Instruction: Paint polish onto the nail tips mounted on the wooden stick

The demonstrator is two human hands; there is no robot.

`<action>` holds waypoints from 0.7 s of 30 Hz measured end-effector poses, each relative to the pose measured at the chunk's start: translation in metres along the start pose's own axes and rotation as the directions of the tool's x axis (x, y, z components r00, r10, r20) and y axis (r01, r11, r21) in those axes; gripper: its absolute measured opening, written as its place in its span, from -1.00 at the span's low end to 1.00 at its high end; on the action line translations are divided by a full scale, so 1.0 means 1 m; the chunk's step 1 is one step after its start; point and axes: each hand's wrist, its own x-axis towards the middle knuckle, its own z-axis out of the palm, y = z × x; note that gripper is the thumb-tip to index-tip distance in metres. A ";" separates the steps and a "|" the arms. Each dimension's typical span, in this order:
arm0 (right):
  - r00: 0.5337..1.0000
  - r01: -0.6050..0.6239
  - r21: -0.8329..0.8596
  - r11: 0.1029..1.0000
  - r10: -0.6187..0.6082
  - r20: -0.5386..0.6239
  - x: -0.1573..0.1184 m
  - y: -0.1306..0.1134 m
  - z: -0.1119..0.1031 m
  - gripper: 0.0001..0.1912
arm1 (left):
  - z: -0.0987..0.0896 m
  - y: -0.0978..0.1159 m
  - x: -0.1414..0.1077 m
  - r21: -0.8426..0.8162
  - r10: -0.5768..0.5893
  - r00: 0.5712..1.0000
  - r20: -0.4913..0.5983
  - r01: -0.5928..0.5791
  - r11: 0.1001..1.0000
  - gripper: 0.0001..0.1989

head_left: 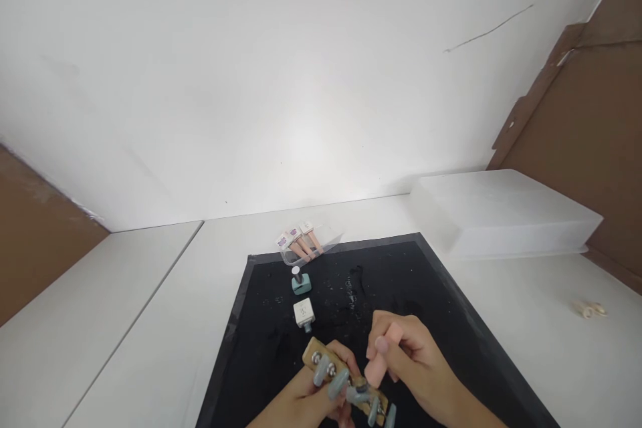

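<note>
My left hand (311, 398) grips a narrow wooden stand (311, 349) fitted with a row of metal posts. Several glossy grey-green false nails (338, 383) are fixed along it. In my right hand (421, 361), thumb and fingers pinch a pink nail polish brush cap (376, 371). Its lower end is close to one of the nails; the bristles cannot be made out. Beyond my hands on the black mat (381, 281), a white square polish bottle (303, 311) lies with its dark neck toward me. Behind that is a small teal block (301, 285) with a dark stem and a white round top.
A clear tray (328, 237) holding several pink-capped polish bottles (301, 241) sits at the mat's far edge. A translucent white box (506, 214) stands at the right back, with small beige rings (589, 309) nearer. A white wall and brown side panels enclose the table.
</note>
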 end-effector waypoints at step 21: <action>0.994 -0.112 0.081 0.990 0.111 0.024 -0.003 0.003 0.002 -0.60 | 0.002 0.001 0.000 -0.013 -0.016 0.999 -0.028 0.016 1.000 -0.71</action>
